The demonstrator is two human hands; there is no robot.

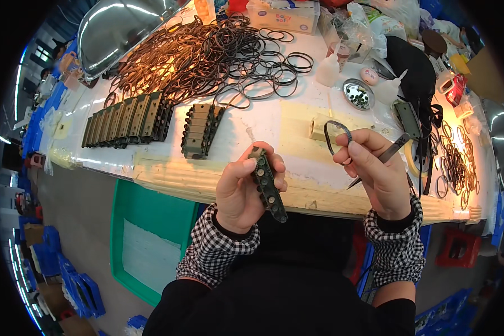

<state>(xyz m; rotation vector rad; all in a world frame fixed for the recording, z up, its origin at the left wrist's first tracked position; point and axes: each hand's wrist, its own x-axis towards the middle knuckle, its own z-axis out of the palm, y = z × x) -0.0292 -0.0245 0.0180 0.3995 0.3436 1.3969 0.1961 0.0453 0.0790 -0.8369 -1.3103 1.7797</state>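
Tweezers (395,148) tucked into the right hand (377,167) could nick or snag the dark band (326,134) pinched at its fingertips, since both crowd one grip. A slack hold might drop the wheeled piece (270,193), which the left hand (236,193) grips, tilted, by the desk's (257,123) front edge. That piece looks narrow and dark green, round wheels lining its face; the looped band seems ribbed.

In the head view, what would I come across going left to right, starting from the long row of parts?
Long row of olive-and-black parts → shorter stack of similar parts → left hand holding a dark green studded piece → right hand pinching a dark loop → smaller pile of loops.
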